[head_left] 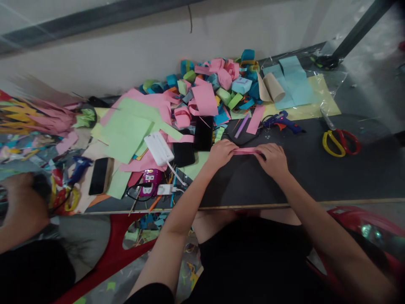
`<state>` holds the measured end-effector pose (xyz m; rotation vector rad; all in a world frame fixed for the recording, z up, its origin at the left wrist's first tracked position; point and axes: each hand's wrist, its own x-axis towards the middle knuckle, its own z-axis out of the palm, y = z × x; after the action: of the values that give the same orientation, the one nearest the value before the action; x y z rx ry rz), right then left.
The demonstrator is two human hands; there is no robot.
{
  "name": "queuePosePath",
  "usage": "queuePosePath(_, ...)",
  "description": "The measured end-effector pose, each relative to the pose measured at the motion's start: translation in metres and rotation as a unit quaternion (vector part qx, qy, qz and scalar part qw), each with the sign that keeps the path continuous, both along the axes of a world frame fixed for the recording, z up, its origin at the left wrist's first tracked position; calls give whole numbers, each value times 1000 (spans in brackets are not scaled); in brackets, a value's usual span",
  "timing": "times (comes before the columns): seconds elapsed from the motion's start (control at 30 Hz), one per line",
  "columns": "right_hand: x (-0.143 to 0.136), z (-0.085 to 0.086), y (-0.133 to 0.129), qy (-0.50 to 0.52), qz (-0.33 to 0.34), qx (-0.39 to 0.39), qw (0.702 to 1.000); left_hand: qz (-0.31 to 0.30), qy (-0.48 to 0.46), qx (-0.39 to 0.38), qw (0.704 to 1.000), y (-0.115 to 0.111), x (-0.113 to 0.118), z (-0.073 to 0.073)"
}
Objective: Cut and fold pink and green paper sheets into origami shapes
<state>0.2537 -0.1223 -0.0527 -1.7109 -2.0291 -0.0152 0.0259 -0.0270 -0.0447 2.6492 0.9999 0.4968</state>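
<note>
A narrow folded strip of pink paper (244, 151) stretches between my two hands, low over the dark table (303, 177). Its left end is pinched by my left hand (222, 153). At the other end the fingers of my right hand (271, 158) are closed on the same strip. Just beyond my left hand lies a black phone (203, 133). A blue glue gun (283, 121) rests past my right hand, with a purple stick (242, 126) and a flat pink strip (255, 119) near it.
Folded paper pieces (224, 80) are heaped against the wall. Scissors (341, 142) lie at the right. Green sheets (126, 131), a white power strip (158, 147) and a purple socket block (151, 182) crowd the left. Another person's arm (22, 207) is at far left.
</note>
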Motion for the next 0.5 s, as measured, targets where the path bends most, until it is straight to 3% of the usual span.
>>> queuePosePath(0.27, -8, 7, 32, -48, 92, -38, 994, -30, -1, 92, 995, 1, -7, -13)
queuePosePath(0.5, -2, 2, 24, -29, 123, -66, 990, 16, 23, 82, 996, -15, -7, -18)
